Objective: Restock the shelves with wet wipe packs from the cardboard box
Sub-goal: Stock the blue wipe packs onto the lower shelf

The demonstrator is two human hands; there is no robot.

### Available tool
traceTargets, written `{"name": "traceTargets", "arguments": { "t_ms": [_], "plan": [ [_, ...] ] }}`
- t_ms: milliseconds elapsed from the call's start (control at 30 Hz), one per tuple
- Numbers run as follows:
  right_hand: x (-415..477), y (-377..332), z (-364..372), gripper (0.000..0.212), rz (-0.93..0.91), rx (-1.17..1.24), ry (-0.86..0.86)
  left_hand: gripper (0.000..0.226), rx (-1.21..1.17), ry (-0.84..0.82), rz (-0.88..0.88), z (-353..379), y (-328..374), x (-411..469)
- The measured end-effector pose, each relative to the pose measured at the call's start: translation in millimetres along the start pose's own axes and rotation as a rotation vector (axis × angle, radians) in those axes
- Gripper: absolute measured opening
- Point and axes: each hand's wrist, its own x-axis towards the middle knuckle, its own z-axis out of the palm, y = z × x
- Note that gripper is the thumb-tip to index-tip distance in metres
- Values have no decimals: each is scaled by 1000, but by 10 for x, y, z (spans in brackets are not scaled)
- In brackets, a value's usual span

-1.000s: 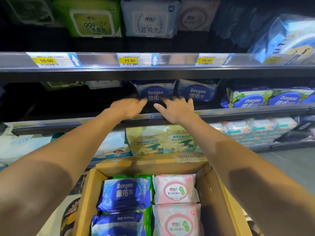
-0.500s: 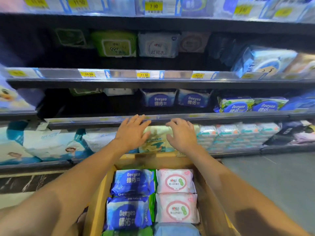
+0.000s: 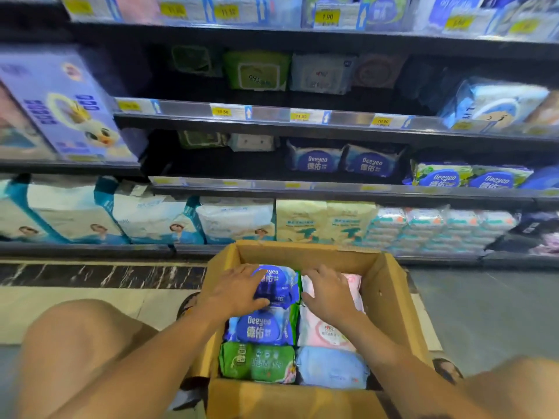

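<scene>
An open cardboard box (image 3: 390,285) stands on the floor between my knees, packed with wet wipe packs. My left hand (image 3: 233,290) lies on the far blue Deeyeo pack (image 3: 279,282), fingers curled over its left edge. My right hand (image 3: 328,294) rests flat on the far pink pack (image 3: 352,282), fingers spread. Nearer in the box are a second blue Deeyeo pack (image 3: 261,328), a pink pack (image 3: 320,332), a green pack (image 3: 257,362) and a pale blue pack (image 3: 332,368). Two blue Deeyeo packs (image 3: 344,161) sit on the middle shelf (image 3: 302,187).
The shelf to the left of the two Deeyeo packs is dark and mostly bare. Large tissue bundles (image 3: 151,219) and yellow packs (image 3: 323,220) fill the bottom shelf. Green-blue Deeyeo packs (image 3: 465,176) stand at the right. Tiled floor (image 3: 90,297) lies at the left.
Both hands have come down from the middle shelf edge into the box and landed on the far packs. The view has tilted down and back.
</scene>
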Motion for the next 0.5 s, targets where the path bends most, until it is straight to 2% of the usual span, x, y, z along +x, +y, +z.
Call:
{"name": "traceTargets", "arguments": {
  "t_ms": [133, 267, 367, 500],
  "plan": [
    [-158, -44, 246, 52, -15, 1, -96, 108, 78, -136, 29, 230, -29, -144],
    [-266, -67, 361, 54, -16, 20, -143, 112, 142, -216, 20, 433, -6, -191],
    [-327, -47, 444, 56, -23, 21, -156, 112, 218, -232, 30, 564, 56, -153],
    [-374, -19, 490, 57, -9, 72, -166, 118, 208, -237, 20, 661, 168, -56]
  ]
}}
